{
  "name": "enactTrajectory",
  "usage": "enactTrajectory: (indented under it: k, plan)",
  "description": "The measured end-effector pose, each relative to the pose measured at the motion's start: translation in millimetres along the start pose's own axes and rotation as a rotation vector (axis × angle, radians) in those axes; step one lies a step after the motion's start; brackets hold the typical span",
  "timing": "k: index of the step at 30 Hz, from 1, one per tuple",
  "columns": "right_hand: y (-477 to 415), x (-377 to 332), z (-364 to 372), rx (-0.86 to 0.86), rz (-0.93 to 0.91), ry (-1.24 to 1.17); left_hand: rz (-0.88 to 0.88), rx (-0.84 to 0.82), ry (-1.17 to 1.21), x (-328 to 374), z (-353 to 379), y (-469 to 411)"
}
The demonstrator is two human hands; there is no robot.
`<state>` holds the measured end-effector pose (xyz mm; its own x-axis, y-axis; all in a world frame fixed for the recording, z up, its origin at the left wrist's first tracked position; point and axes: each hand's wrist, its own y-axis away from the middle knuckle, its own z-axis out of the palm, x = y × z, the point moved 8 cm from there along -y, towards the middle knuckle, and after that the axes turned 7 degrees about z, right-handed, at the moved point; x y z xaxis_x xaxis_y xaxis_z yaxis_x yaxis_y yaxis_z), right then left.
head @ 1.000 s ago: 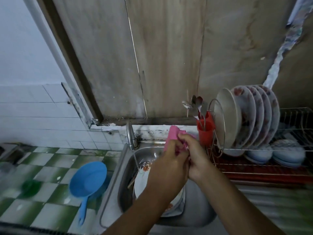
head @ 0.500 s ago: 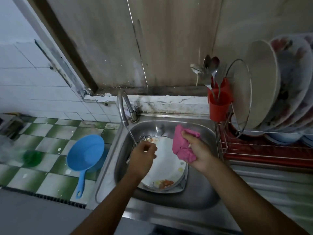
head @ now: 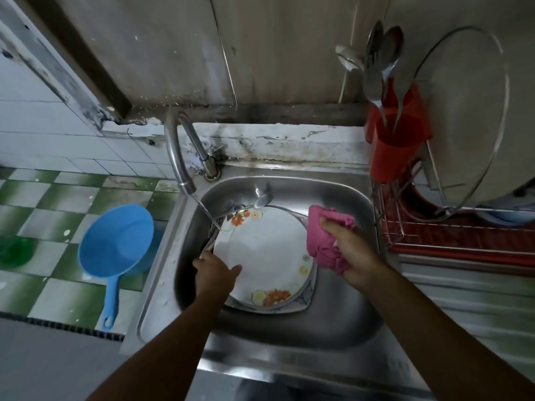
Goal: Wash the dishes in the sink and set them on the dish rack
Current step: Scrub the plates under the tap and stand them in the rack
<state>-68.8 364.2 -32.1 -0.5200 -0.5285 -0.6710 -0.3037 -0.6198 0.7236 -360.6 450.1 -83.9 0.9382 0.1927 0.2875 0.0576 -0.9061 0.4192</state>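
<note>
A white plate with orange flowers (head: pixel 266 253) lies on top of other dishes in the steel sink (head: pixel 341 204). My left hand (head: pixel 215 274) grips its near-left rim, thumb on the plate's face. My right hand (head: pixel 351 250) holds a crumpled pink cloth (head: pixel 324 238) just right of the plate, over the sink. Spoons and other cutlery (head: pixel 231 209) lie at the plate's far edge. A thin stream runs from the tap (head: pixel 176 157) onto that spot. The wire dish rack (head: pixel 451 227) stands to the right with plates upright in it.
A red cutlery holder (head: pixel 396 140) with spoons hangs on the rack's left end, beside a glass lid (head: pixel 469 117). A blue plastic scoop (head: pixel 115 241) lies on the green-and-white tiled counter left of the sink, with a green object (head: pixel 14 251) at the far left.
My left hand dropped from above the plate to grip its near-left rim. My right hand with the cloth stayed by the plate's right side. The view moved closer and lower.
</note>
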Motion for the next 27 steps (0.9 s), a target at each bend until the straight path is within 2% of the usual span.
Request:
enactTrajectory:
  k: [8, 16, 24, 27]
  plan:
    - [-3.3, 3.9, -8.9, 0.001, -0.010, 0.020, -0.133, -0.072, 0.173, -16.6, 7.3, -2.4]
    - [-0.8, 5.4, -10.4, 0.021, -0.026, 0.051, -0.139, -0.070, 0.383, -16.2, 3.2, 7.8]
    - [9.5, 2.6, -5.0, -0.001, -0.040, 0.024, -0.312, -0.261, 1.055, -21.8, 13.8, 40.5]
    - [15.1, -2.2, -1.3, -0.017, -0.050, 0.017, -0.253, -0.250, 1.116, -10.6, -1.7, 46.6]
